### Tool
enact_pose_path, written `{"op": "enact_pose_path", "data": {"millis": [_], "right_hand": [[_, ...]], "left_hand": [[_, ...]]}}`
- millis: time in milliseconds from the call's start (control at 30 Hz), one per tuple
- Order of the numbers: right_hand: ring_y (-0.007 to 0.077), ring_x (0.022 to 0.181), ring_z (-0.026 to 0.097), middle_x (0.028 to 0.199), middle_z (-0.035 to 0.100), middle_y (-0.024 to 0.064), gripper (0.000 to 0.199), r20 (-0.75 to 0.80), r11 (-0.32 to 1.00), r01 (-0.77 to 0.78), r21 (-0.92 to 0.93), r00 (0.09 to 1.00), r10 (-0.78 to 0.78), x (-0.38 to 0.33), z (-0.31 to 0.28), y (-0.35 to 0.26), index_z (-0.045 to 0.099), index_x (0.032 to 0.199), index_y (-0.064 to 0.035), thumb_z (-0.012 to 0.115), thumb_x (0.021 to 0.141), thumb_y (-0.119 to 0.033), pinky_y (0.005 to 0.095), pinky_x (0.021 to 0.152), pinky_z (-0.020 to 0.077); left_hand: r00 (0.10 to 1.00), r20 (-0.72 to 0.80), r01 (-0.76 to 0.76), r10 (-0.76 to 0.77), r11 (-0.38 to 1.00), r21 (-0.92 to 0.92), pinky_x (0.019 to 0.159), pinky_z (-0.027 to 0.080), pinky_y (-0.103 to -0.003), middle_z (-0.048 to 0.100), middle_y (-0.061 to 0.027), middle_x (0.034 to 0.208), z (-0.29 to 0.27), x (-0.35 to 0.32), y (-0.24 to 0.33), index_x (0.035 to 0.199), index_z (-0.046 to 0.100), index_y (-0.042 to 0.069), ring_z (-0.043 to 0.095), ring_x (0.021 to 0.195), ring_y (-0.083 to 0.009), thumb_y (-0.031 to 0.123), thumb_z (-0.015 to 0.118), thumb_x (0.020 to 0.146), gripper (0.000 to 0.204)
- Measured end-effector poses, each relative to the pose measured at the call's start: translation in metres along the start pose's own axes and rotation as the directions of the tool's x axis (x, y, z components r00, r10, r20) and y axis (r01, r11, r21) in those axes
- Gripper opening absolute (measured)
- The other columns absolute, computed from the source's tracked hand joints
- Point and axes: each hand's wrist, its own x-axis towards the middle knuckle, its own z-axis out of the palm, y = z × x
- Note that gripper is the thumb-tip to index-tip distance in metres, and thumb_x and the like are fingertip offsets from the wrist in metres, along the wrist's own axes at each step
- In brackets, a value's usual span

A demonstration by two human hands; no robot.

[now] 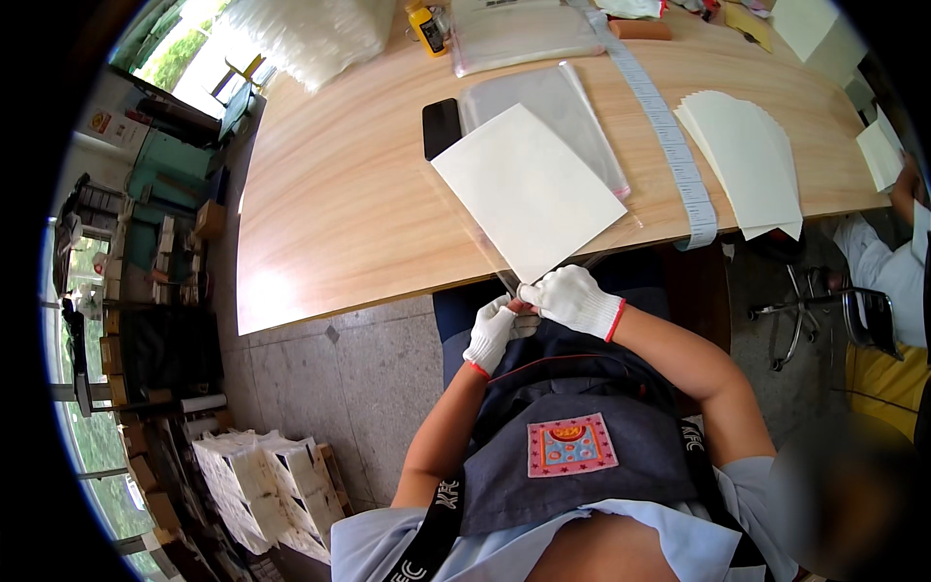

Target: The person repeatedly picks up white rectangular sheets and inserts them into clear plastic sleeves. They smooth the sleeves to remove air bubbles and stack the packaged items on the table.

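Observation:
A white rectangular sheet lies at an angle near the table's front edge, one corner pointing toward me. Clear film, apparently a plastic bag around the sheet, shows along its left side. My left hand and my right hand, both in white knit gloves with red cuffs, meet at that near corner. Their fingers are closed and pressed together on the bag's end, just off the table edge. The fingertips partly cover one another. Beneath the sheet's far side rests a stack of clear plastic bags.
A black phone touches the sheet's left corner. To the right run a strip of pale blue labels and fanned white sheets. Farther back are a yellow bottle and more clear bags. Another person sits at right.

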Motion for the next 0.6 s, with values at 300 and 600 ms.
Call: {"op": "enact_pose_path", "data": {"millis": [300,600], "right_hand": [[0.0123,0.063,0.06,0.079,0.061,0.0063,0.013,0.21,-0.107,-0.185,0.977,0.74,0.639,-0.071,-0.023,0.035,0.053,0.088,-0.0041,0.058,0.085,-0.015,0.0218,0.052,0.0454],[0.0086,0.053,0.052,0.069,0.06,0.0067,0.008,0.2,0.045,-0.367,0.929,0.602,0.773,-0.157,-0.034,0.064,0.057,0.087,-0.0057,0.056,0.086,-0.014,0.0207,0.049,0.0408]], "left_hand": [[0.996,-0.081,-0.051,0.048,0.998,-0.034,0.065,0.052,-0.03,0.065,-0.0133,0.088,0.007,-0.005,0.003,0.091,0.056,0.001,0.064,0.072,-0.0193,0.024,0.055,0.088,0.023],[1.0,-0.006,-0.012,0.012,1.0,0.029,0.067,0.052,-0.03,0.065,-0.0131,0.09,-0.022,-0.011,0.0,0.089,0.056,0.003,0.064,0.074,-0.0184,0.028,0.054,0.089,0.026]]}}
